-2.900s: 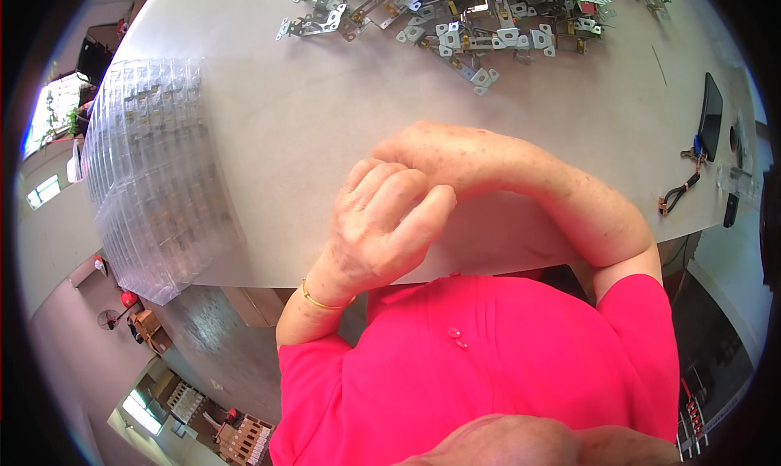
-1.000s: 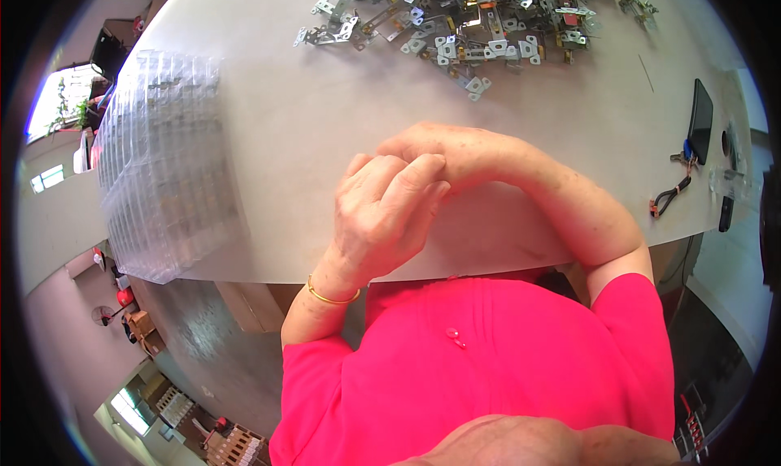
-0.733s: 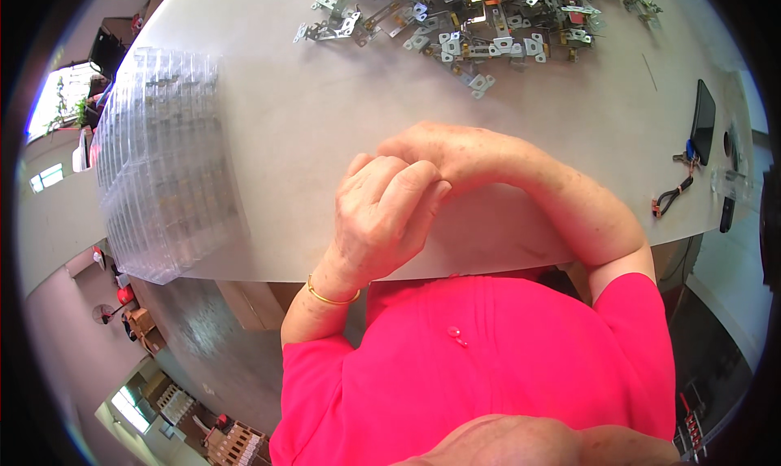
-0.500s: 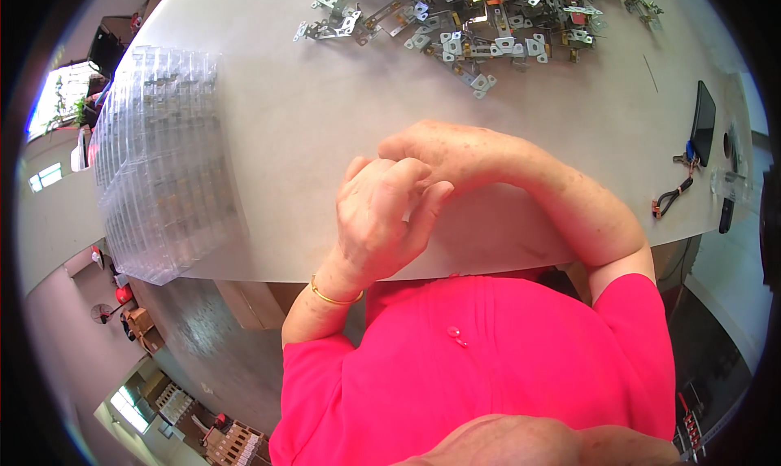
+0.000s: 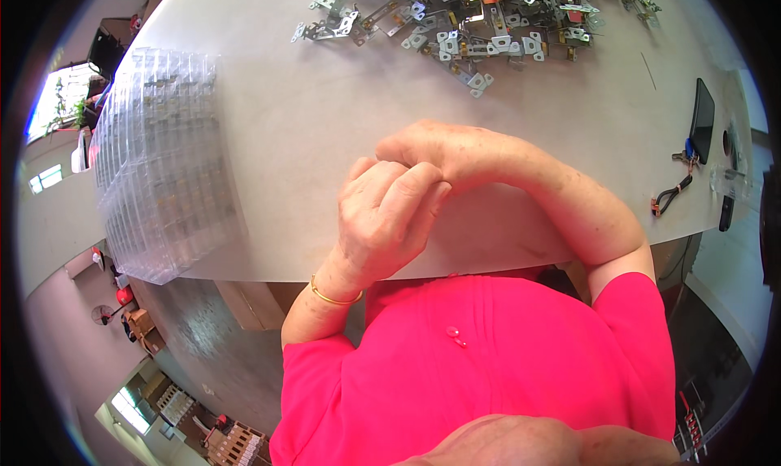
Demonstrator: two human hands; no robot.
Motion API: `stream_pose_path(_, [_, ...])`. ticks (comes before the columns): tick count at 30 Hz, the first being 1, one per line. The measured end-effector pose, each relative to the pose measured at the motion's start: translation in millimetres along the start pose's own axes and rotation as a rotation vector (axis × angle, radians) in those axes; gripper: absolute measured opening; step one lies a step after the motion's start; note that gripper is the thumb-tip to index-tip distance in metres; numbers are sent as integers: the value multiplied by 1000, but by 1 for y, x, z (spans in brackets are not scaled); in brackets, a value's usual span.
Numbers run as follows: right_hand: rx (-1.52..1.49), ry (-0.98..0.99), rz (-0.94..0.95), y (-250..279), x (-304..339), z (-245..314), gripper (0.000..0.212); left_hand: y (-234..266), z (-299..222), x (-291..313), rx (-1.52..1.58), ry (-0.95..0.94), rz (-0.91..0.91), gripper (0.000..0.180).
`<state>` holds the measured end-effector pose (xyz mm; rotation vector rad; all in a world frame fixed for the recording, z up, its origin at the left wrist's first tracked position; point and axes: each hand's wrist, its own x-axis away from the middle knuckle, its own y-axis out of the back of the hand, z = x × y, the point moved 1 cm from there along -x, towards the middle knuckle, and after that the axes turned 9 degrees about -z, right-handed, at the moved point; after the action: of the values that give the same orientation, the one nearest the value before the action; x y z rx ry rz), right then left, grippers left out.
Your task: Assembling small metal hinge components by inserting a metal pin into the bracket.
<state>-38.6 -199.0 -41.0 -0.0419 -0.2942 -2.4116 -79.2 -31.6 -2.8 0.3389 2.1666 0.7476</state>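
My left hand [image 5: 381, 210], with a gold bangle [image 5: 332, 297] at its wrist, is closed, index finger and thumb drawn together against my right hand. Bent across the front of my body, my right hand [image 5: 443, 150] is turned back-up with its fingers curled under. Whatever lies between the two hands is hidden by them. Both are over the near middle of the pale table [image 5: 285, 132]. Beyond them, a heap of small metal brackets [image 5: 488, 27] with brass-coloured parts spreads across the far side.
A stack of clear plastic trays [image 5: 163, 165] holding metal parts stands at the table's left edge. On the right lie a black phone-like slab [image 5: 703, 120], black-handled pliers [image 5: 670, 198] and a thin wire or pin [image 5: 648, 71]. The table's curved near edge touches my pink top [image 5: 488, 344].
My left index finger has straightened toward my right hand, and the gap between it and the thumb has closed. My right hand stays nearly in place.
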Motion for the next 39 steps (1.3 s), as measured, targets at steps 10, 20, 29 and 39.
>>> stream_pose_path(10, [150, -200, 11, 2, -2, 21, 27, -3, -6, 3, 23, 37, -82, 28])
stream_pose_path(20, [43, 23, -9, -1, 1, -3, 29, -4, 0, 4, 82, 58, -28, 25])
stream_pose_path(29, [97, -216, 3, -1, -5, 15, 23, -5, -3, 11, 62, 106, -123, 27])
stream_pose_path(39, [-30, 28, -29, -3, -2, -8, 27, -7, 0, 5, 199, 151, -69, 24])
